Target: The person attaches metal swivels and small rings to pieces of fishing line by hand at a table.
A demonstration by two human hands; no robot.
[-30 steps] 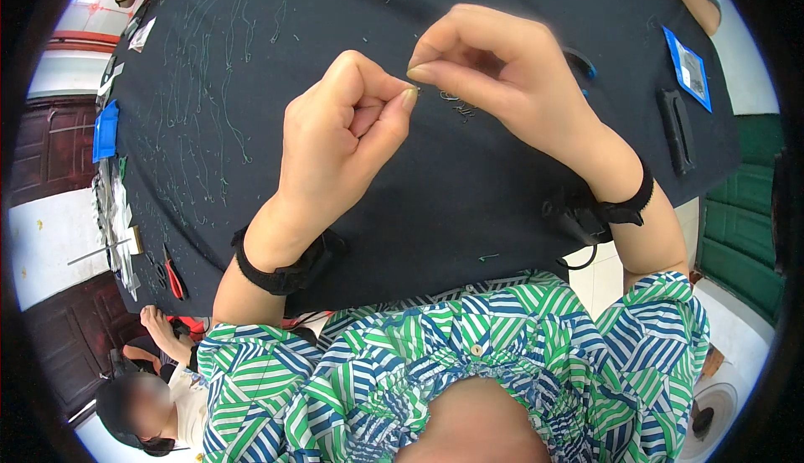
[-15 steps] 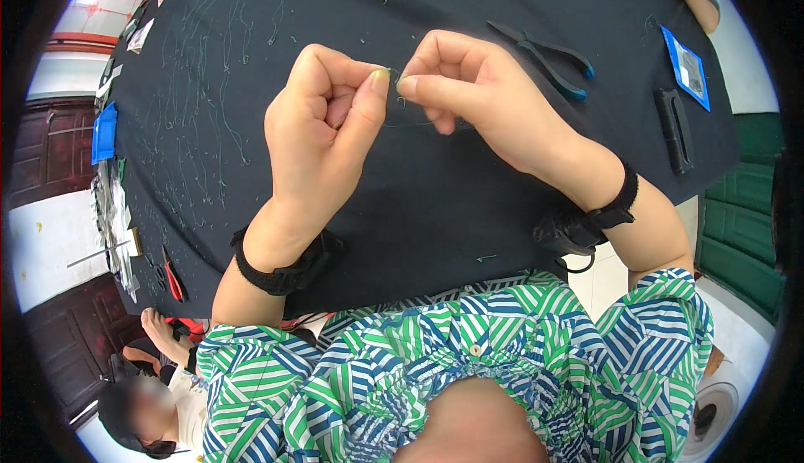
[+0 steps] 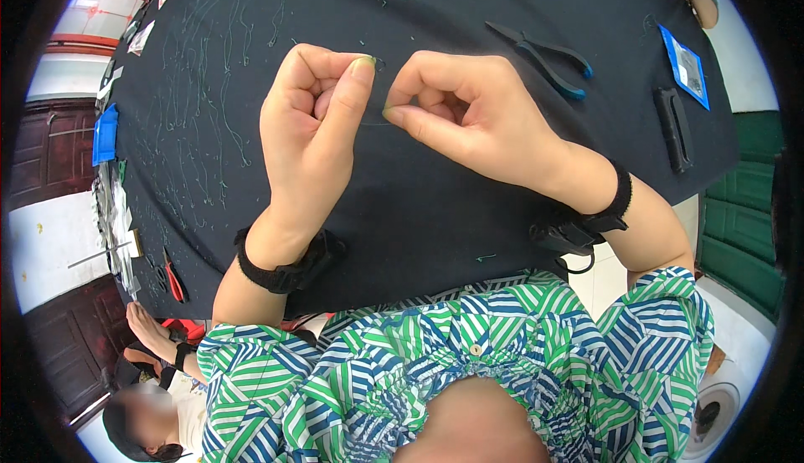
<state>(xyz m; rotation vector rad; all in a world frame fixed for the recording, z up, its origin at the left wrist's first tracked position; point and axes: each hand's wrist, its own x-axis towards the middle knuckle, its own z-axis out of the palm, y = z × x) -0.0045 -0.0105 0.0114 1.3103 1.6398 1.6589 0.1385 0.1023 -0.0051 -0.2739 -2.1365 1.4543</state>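
My left hand [image 3: 314,124] is closed, thumb and forefinger pinching a small dark curved piece that looks like a fish hook [image 3: 379,64], with green line at it. Facing it, my right hand [image 3: 481,115] pinches a thin green fishing line [image 3: 374,124] between thumb and forefinger. The line spans the gap between the hands and is faint against the cloth. Both hands are raised above the black cloth [image 3: 435,203]. Beyond my right hand lie dark pliers [image 3: 543,61] with blue-tipped handles. Many thin green lines [image 3: 224,94] are spread out on the left.
At the right lie a blue packet [image 3: 702,94] and a black slotted case [image 3: 673,130]. Red-handled pliers [image 3: 173,280] and a blue box [image 3: 105,134] are along the left edge. A green line scrap [image 3: 486,258] lies near me. Another person's hand [image 3: 149,329] is at lower left.
My hands have moved apart. The right hand has come down and slightly left, away from the hook; the left has shifted slightly left. The other person's hand at lower left has moved.
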